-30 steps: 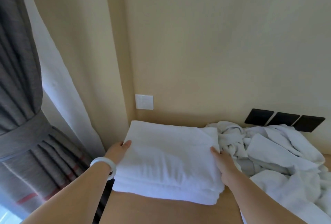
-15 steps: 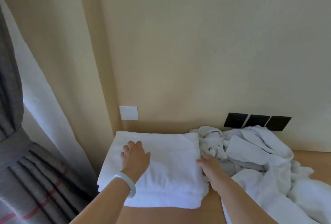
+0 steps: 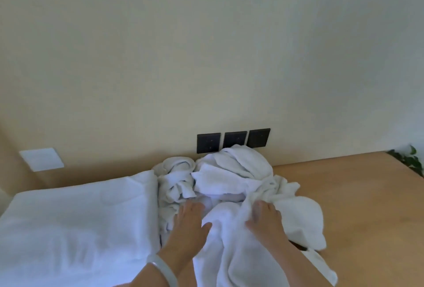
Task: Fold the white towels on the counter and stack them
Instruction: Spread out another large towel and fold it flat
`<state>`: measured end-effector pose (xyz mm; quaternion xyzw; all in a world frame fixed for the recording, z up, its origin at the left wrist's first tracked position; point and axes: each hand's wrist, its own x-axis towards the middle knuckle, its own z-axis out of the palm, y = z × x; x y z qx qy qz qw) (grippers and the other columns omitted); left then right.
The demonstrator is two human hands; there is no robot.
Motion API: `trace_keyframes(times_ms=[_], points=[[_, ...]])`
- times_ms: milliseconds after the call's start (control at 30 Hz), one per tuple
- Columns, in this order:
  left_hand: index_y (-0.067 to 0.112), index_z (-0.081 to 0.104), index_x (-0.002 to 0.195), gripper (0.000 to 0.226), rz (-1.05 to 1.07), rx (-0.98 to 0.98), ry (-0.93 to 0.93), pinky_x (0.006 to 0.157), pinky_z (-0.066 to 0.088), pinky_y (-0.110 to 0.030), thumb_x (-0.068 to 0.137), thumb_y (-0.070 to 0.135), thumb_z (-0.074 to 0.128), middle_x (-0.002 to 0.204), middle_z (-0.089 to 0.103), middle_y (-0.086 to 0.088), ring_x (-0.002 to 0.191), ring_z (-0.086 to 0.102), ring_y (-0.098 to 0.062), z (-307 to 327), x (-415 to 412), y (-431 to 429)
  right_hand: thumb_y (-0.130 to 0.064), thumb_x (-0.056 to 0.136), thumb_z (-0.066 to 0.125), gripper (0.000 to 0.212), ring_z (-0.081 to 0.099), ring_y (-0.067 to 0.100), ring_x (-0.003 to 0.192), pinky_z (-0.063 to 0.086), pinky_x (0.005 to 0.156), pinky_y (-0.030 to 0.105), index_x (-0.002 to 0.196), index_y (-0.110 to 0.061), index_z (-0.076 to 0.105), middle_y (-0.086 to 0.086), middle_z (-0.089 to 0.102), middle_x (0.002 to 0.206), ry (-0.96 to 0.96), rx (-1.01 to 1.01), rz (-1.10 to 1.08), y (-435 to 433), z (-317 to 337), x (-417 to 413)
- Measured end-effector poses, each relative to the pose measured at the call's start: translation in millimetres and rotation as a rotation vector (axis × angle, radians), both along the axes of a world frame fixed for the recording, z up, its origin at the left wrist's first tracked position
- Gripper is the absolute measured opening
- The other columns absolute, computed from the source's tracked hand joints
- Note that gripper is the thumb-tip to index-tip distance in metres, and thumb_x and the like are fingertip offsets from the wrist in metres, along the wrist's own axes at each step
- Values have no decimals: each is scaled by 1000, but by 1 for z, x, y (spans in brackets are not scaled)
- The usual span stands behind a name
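On counter centre, I see crumpled towel pile (image 3: pixel 229 178): white, twisted, bunched against wall. Left hand (image 3: pixel 190 224) flat on its near edge, fingers straight and together, thumb out. Right hand (image 3: pixel 266 220) on same pile, fingertips half under fold; pinching or not, can't tell. Folded stack (image 3: pixel 75 218) just left of pile, smooth, square-edged. Counter (image 3: pixel 355 206) pale wood. Three black sockets (image 3: pixel 232 140) behind pile, white wall plate (image 3: pixel 41 159) far left, green leaves (image 3: pixel 408 160) at right edge.

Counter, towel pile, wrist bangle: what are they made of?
Counter: pale wood or wood-look laminate, matte, faint grain. Towel pile: white terry-like cloth, soft rumpled folds. Bangle: pale, glossy, slightly translucent; jade or glass, cannot tell.
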<state>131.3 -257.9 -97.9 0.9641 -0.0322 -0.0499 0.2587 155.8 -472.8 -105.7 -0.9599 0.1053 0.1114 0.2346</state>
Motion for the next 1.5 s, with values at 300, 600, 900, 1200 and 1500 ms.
trace_keyframes(times_ms=[300, 600, 900, 1200, 1500], points=[[17, 43, 120, 45, 330, -252, 378, 90, 43, -32, 90, 44, 59, 114, 51, -4, 110, 53, -25, -28, 21, -168, -40, 89, 61, 77, 35, 20, 131, 35, 104, 31, 152, -27, 19, -5, 30, 146, -80, -61, 197, -128, -36, 35], [36, 59, 88, 21, 452, -612, -87, 68, 41, -6, 95, 17, 61, 79, 63, 19, 80, 60, 9, 53, 20, -177, -9, 90, 65, 11, 58, 21, 63, 50, 67, 39, 82, -3, 61, 22, 58, 85, -67, 540, -78, -185, -33, 70], [33, 69, 102, 23, 414, -864, -197, 79, 50, -26, 99, 17, 53, 88, 72, 11, 88, 66, -6, 118, 66, -181, 3, 82, 67, 21, 63, 16, 80, 49, 74, 28, 80, -17, 69, -1, 70, 82, -578, 848, -274, -255, 89, 101], [23, 66, 89, 11, 291, -501, -110, 61, 46, -21, 96, 25, 58, 73, 67, 4, 71, 59, -9, 89, 97, -258, 9, 84, 62, 29, 67, 12, 100, 52, 86, 20, 89, -18, 71, 0, 73, 104, -784, 933, -295, -376, 123, 130], [8, 57, 83, 13, 431, -532, 138, 56, 53, -33, 96, 10, 55, 66, 62, -12, 47, 63, -21, 12, 175, -427, -11, 90, 69, 36, 59, 1, 101, 47, 72, 12, 119, -27, 57, -9, 62, 116, 31, 489, 116, -554, 38, 178]])
